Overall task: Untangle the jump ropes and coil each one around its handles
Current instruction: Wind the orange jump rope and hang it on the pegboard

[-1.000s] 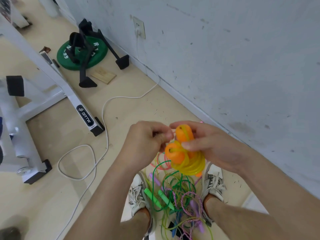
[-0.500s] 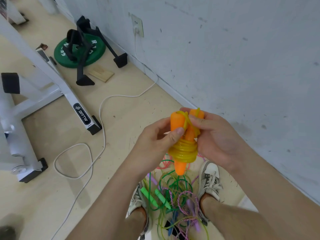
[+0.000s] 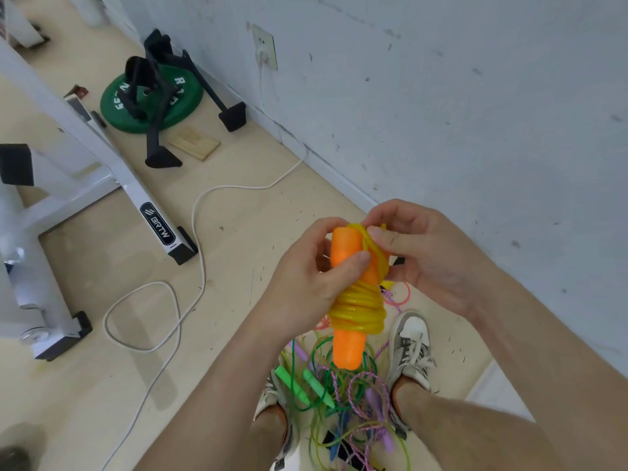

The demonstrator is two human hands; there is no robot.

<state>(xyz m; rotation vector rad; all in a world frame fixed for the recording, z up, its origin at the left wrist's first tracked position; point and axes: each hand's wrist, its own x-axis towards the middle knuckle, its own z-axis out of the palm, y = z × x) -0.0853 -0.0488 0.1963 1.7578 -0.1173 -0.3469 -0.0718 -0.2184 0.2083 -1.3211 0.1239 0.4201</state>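
From the head view, we hold the orange handles (image 3: 346,248) up in front of us, near the wall (image 3: 441,113) on the right. The two handles seem to lie side by side and stand almost straight up. The yellow rope (image 3: 360,311) is wound round their middle in a thick bunch. Our left hand (image 3: 306,283) grips the handles from the left, with the thumb pressed on the orange top. Our right hand (image 3: 428,263) pinches the last bit of yellow rope at the top of the handles, with fingers and thumb curled on it.

We think this rope is light and bendy, like a soft plastic tube. It looks smooth and shiny, so it could slip and spring open if we let go. The handles look hard and easy to squeeze, so the best place to hold is the handles, just above the bunch. The loose end looks like it needs tucking under a loop.

Down on the floor (image 3: 238,253), between our shoes (image 3: 413,338), lies the tangle (image 3: 343,399) of other ropes, green, purple and pink, with two green handles (image 3: 299,385). They are all mixed up and not yet coiled. Far off on the left we see a white cable (image 3: 200,232) and a green weight plate (image 3: 183,107)
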